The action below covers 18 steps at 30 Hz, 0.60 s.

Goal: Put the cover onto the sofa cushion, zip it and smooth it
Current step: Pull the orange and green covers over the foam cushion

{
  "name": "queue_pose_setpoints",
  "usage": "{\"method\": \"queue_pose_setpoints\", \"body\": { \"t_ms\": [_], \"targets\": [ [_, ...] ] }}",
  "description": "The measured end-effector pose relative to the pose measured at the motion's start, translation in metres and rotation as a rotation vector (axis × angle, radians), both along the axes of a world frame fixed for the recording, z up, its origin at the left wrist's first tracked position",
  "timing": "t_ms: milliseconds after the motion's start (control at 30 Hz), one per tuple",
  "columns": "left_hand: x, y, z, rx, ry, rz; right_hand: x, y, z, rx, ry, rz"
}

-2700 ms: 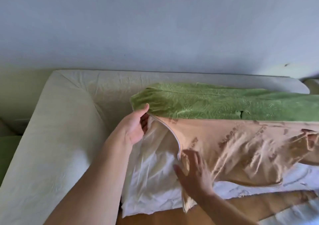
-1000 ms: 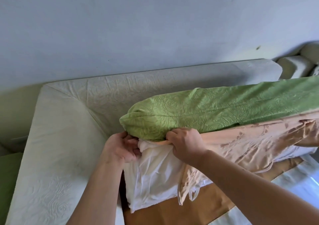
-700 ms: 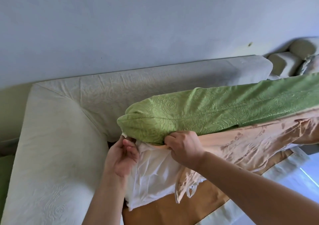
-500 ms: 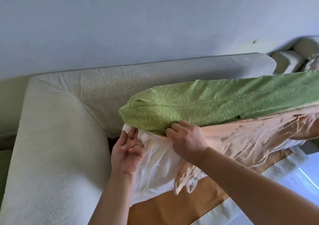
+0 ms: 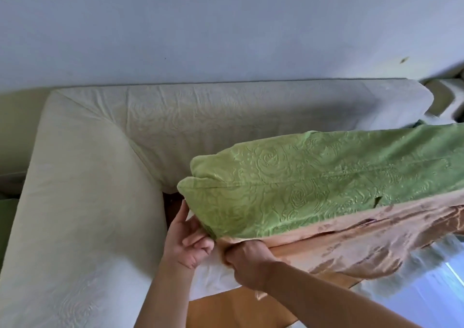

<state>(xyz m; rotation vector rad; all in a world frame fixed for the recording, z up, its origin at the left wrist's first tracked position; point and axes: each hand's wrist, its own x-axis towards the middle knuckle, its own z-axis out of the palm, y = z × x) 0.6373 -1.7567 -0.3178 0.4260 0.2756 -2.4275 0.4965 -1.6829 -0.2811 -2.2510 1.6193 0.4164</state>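
On a cream sofa (image 5: 88, 214), the left hand (image 5: 187, 242) pinches a corner of the green cover (image 5: 313, 189). The right hand (image 5: 247, 265) grips its peach edge over the white cushion (image 5: 211, 278).

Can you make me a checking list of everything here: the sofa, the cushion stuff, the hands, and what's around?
Surface: cream sofa, wrinkled embossed fabric; an orange sheet lies under the cushion.
Job's things: green cover with a peach underside is pulled over most of the white cushion; one white corner sticks out; no closed zip can be made out.
Clutter: nothing seen.
Grippers: left hand curls round the cover's corner; right hand grips the peach edge right beside it.
Cables: nothing seen.
Surroundings: plain pale wall behind the sofa; more cream padding at the far right.
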Motion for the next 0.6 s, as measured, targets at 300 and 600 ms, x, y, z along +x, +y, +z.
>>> {"method": "queue_pose_setpoints", "body": {
  "t_ms": [300, 600],
  "targets": [
    [0.009, -0.001, 0.025, 0.010, -0.606, -0.150, -0.015, -0.015, 0.018, 0.104, -0.090, -0.061],
    [0.000, 0.062, -0.044, 0.341, -0.925, -0.069, -0.016, -0.003, 0.000, 0.288, 0.149, 0.084]
  ]
}}
